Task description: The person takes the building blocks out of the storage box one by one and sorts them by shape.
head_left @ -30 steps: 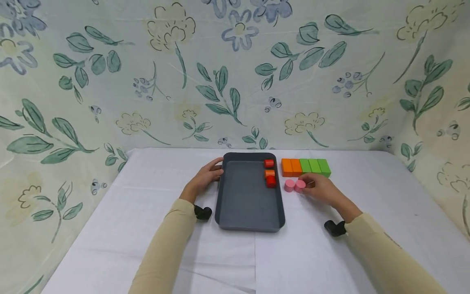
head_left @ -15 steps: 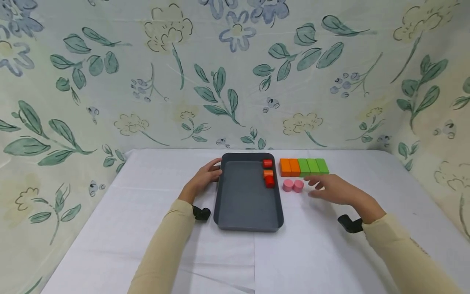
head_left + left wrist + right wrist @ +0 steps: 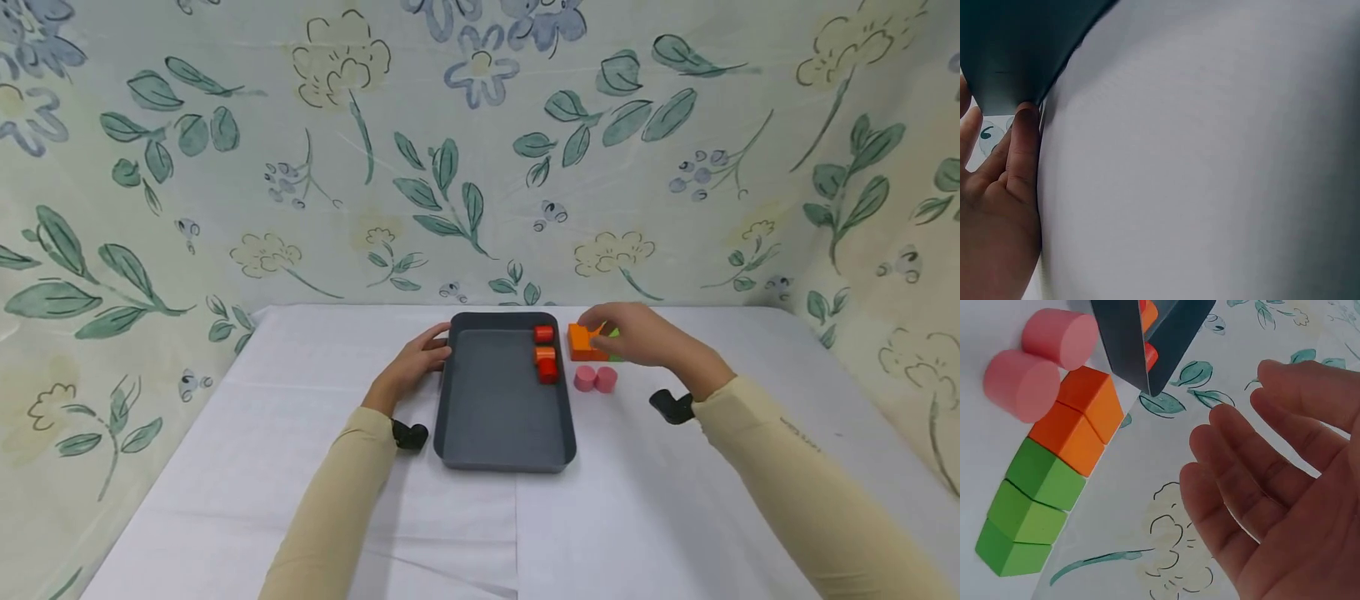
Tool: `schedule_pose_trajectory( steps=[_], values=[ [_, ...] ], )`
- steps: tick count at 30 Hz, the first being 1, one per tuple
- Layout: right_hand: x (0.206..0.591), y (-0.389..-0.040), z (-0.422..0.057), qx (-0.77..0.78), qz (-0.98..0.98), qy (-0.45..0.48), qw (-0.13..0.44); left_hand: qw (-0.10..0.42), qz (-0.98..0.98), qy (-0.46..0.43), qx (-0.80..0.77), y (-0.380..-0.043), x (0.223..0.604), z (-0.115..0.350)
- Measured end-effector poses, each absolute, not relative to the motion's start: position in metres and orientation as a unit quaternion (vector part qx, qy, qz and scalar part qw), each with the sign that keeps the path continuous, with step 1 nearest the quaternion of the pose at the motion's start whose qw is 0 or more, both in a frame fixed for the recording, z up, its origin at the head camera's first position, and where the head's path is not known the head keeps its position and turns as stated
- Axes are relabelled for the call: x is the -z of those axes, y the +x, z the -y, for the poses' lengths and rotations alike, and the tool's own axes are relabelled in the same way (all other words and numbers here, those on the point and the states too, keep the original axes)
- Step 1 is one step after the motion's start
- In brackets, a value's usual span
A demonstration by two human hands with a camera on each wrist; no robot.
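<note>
A dark grey tray (image 3: 502, 408) lies in the middle of the table. My left hand (image 3: 407, 369) touches its left wall with fairly straight fingers; in the left wrist view the fingertips (image 3: 1026, 119) lie against the tray's side. Above the row of blocks right of the tray is my right hand (image 3: 637, 336). In the right wrist view that hand (image 3: 1272, 500) has loosely bent fingers and nothing between them. Two orange blocks (image 3: 1075, 428) and several green blocks (image 3: 1029, 519) stand in one row there. Two pink cylinders (image 3: 596, 379) stand side by side in front of the row.
Inside the tray, along its right wall, are two red cylinders (image 3: 548, 371) and an orange piece (image 3: 545, 353) between them. A white cloth (image 3: 300, 375) covers the table, and a floral curtain (image 3: 450, 167) hangs behind it.
My right hand has let go of the right pink cylinder, drawn back to the right, then moved up and left over the orange and green blocks. My left hand stays at the tray.
</note>
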State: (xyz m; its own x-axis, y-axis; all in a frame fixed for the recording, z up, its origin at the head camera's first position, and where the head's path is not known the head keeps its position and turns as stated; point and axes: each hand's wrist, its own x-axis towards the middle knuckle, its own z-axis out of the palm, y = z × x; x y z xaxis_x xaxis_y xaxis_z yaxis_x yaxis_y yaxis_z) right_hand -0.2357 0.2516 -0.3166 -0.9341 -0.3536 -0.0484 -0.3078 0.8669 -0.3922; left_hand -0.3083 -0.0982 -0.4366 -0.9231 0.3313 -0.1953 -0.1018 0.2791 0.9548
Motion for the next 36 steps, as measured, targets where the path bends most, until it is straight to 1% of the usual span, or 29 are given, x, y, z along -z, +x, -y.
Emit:
schedule_pose_trajectory(
  steps=[4, 8, 14, 21, 24, 30, 36],
  values=[
    [0.313, -0.245, -0.231, 0.182, -0.961, -0.191, 0.078, 0.182, -0.779, 0.072, -0.596, -0.308, 0.436, 0.101],
    [0.319, -0.253, -0.214, 0.18, -0.957, -0.199, 0.107, 0.183, -0.776, 0.076, -0.599, -0.309, 0.437, 0.102],
    [0.328, -0.255, -0.196, 0.125, -0.959, -0.229, 0.114, 0.185, -0.779, 0.082, -0.594, -0.309, 0.437, 0.103],
    [0.34, -0.256, -0.183, 0.067, -0.96, -0.212, 0.168, 0.184, -0.774, 0.079, -0.601, -0.309, 0.436, 0.101],
    [0.348, -0.255, -0.181, 0.041, -0.959, -0.226, 0.168, 0.186, -0.772, 0.084, -0.602, -0.31, 0.436, 0.1],
    [0.358, -0.254, -0.177, -0.001, -0.955, -0.27, 0.126, 0.18, -0.77, 0.089, -0.605, -0.311, 0.436, 0.101],
    [0.362, -0.256, -0.174, -0.05, -0.947, -0.297, 0.11, 0.183, -0.773, 0.091, -0.601, -0.311, 0.438, 0.102]
  ],
)
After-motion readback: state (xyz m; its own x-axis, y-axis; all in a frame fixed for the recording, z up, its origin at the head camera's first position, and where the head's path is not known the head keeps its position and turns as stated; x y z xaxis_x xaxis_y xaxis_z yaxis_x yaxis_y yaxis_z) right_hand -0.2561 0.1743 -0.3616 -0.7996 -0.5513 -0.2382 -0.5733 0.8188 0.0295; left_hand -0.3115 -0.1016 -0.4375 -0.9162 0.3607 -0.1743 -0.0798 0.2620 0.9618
